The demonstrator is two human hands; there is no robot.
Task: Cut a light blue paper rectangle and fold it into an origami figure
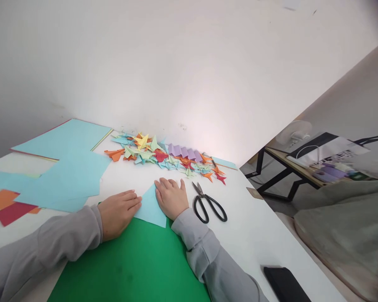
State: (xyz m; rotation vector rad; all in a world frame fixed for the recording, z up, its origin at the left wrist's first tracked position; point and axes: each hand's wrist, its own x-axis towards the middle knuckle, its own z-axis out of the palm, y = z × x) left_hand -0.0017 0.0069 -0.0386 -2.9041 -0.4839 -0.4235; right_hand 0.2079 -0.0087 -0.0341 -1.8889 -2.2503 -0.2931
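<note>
A small light-blue folded paper triangle (151, 206) lies on the white table (258, 235), partly over a large green sheet (135, 264). My left hand (118, 212) lies flat with its fingers together, fingertips pressing the triangle's left edge. My right hand (171, 196) lies flat on the triangle's right edge, fingers stretched forward. Both arms wear grey sleeves. Neither hand grips anything.
Black scissors (208, 204) lie just right of my right hand. A heap of folded coloured paper shapes (164, 157) runs along the wall. Light-blue sheets (66, 167), orange and red sheets (9, 205) lie left. A black phone (286, 285) sits near the front right edge.
</note>
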